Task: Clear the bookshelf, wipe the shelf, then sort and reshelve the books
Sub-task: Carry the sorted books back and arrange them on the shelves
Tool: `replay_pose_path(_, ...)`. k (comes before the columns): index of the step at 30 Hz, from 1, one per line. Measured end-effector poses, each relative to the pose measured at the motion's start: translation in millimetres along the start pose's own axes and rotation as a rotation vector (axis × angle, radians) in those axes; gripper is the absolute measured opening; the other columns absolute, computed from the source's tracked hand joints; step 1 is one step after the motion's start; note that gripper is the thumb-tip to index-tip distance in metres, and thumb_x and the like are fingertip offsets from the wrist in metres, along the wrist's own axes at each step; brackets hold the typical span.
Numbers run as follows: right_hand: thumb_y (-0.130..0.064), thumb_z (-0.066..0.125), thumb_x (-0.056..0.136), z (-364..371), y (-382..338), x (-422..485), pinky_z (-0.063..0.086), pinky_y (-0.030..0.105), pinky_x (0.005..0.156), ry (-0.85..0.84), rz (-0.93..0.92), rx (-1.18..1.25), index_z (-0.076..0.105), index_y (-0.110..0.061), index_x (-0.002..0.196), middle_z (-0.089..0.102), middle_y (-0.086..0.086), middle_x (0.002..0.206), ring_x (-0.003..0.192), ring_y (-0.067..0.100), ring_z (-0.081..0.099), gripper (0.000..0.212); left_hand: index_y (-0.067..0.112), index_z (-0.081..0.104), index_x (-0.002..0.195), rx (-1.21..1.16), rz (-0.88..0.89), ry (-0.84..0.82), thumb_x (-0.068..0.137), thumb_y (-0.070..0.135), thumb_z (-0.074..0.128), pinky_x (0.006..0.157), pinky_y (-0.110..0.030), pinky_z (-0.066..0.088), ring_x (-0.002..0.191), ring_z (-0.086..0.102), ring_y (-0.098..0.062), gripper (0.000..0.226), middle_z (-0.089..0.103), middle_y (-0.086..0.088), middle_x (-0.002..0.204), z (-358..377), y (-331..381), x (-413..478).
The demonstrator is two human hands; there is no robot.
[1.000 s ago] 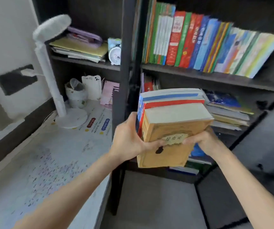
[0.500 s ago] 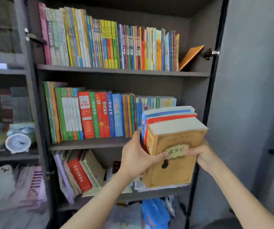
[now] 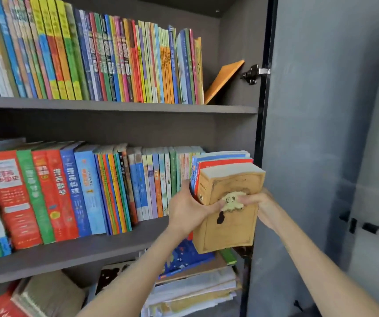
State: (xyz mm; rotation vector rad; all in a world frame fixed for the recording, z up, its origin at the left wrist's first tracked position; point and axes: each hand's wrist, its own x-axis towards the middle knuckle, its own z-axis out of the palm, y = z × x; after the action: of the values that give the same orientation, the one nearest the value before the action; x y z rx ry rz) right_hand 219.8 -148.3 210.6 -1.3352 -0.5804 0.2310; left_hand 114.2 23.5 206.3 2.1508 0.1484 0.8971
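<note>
Currently your bookshelf (image 3: 237, 133) shows 3 levels, all holding books. The middle shelf (image 3: 92, 250) has free room at its right end, between the upright row (image 3: 115, 191) and the side wall. You hold 1 bundle of books (image 3: 227, 229) before that gap, tan volume foremost. Your left hand (image 3: 188, 211) and right hand (image 3: 264, 207) clamp its 2 sides, thumbs on the cover.

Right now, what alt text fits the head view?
The left hand and right hand grip a stack of books, tan paperback foremost, at the right end of the middle shelf. Above, a leaning orange book ends a full row; below lie loose piles.
</note>
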Motion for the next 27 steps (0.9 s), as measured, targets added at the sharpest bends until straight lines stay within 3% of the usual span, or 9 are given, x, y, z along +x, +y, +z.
replay_pose_path(6, -0.006, 0.079, 0.072, 10, 8, 56, 0.055, 0.029, 0.065, 0.092, 0.037, -0.129, 0.064, -0.015, 0.110, 0.072, 0.007, 0.105, 0.091, 0.019, 0.071, 0.041, 0.024, 0.042, 0.104, -0.015, -0.078, 0.119, 0.059, 0.057, 0.081, 0.069, -0.027, 0.055, 0.085, 0.062, -0.009, 0.068, 0.062, 0.010, 0.098, 29, -32, 49)
replay_pose_path(8, -0.020, 0.083, 0.072, 16, 20, 62, 0.056, 0.028, 0.070, 0.263, -0.018, -0.297, 0.058, -0.020, 0.120, 0.069, 0.001, 0.112, 0.100, 0.017, 0.068, 0.055, 0.021, 0.042, 0.101, -0.006, -0.154, 0.192, 0.058, 0.058, 0.081, 0.065, -0.025, 0.053, 0.082, 0.062, -0.011, 0.068, 0.062, 0.007, 0.095, 38, -37, 56)
replay_pose_path(10, -0.040, 0.084, 0.069, 23, 33, 58, 0.053, 0.040, 0.087, 0.495, -0.056, -0.649, 0.031, -0.020, 0.147, 0.053, 0.003, 0.137, 0.120, 0.024, 0.057, 0.096, 0.018, 0.043, 0.100, -0.003, -0.206, 0.229, 0.058, 0.058, 0.081, 0.064, -0.025, 0.051, 0.081, 0.062, -0.013, 0.069, 0.062, 0.004, 0.094, 44, -41, 65)
replay_pose_path(13, -0.051, 0.077, 0.072, 37, 53, 41, 0.053, 0.039, 0.067, 0.759, -0.304, -1.246, 0.031, -0.011, 0.147, 0.055, 0.014, 0.129, 0.106, 0.031, 0.061, 0.096, 0.018, 0.042, 0.097, 0.002, -0.205, 0.249, 0.059, 0.056, 0.082, 0.062, -0.025, 0.050, 0.078, 0.061, -0.013, 0.068, 0.061, 0.003, 0.093, 48, -47, 71)
replay_pose_path(16, -0.066, 0.064, 0.072, 64, 75, 19, 0.053, 0.035, 0.069, 0.401, -0.345, -1.297, 0.034, -0.015, 0.145, 0.058, 0.009, 0.124, 0.098, 0.026, 0.063, 0.095, 0.018, 0.040, 0.095, 0.011, -0.193, 0.274, 0.059, 0.057, 0.082, 0.054, -0.018, 0.042, 0.074, 0.059, -0.012, 0.068, 0.059, 0.004, 0.089, 51, -46, 72)
replay_pose_path(18, -0.074, 0.062, 0.068, 75, 95, 15, 0.051, 0.036, 0.090, 0.143, -0.097, -1.247, -0.001, -0.017, 0.153, 0.026, 0.011, 0.153, 0.122, 0.026, 0.052, 0.120, 0.018, 0.039, 0.094, 0.008, -0.195, 0.291, 0.059, 0.055, 0.082, 0.049, -0.013, 0.032, 0.072, 0.056, -0.010, 0.067, 0.057, 0.005, 0.086, 54, -43, 70)
replay_pose_path(21, -0.058, 0.068, 0.076, 76, 121, 28, 0.049, 0.036, 0.097, 0.156, -0.138, -1.146, -0.041, -0.029, 0.138, -0.005, 0.014, 0.160, 0.130, 0.029, 0.046, 0.129, 0.018, 0.038, 0.093, -0.002, -0.170, 0.329, 0.061, 0.052, 0.082, 0.052, -0.013, 0.034, 0.072, 0.055, -0.009, 0.064, 0.054, 0.007, 0.086, 59, -39, 62)
replay_pose_path(24, -0.048, 0.067, 0.081, 70, 131, 46, 0.042, 0.037, 0.107, 0.192, -0.284, -0.819, -0.027, -0.036, 0.146, 0.006, 0.003, 0.161, 0.140, 0.017, 0.035, 0.114, 0.019, 0.038, 0.095, -0.015, -0.126, 0.374, 0.061, 0.051, 0.082, 0.054, -0.011, 0.034, 0.075, 0.053, -0.007, 0.064, 0.054, 0.007, 0.090, 69, -33, 57)
replay_pose_path(27, -0.035, 0.070, 0.086, 56, 127, 59, 0.037, 0.014, 0.106, 0.123, -0.243, -0.598, -0.010, -0.030, 0.152, 0.021, -0.007, 0.157, 0.135, -0.004, 0.033, 0.104, 0.018, 0.036, 0.097, -0.010, -0.126, 0.399, 0.062, 0.052, 0.081, 0.060, -0.020, 0.040, 0.077, 0.051, -0.009, 0.066, 0.054, 0.003, 0.094, 81, -27, 63)
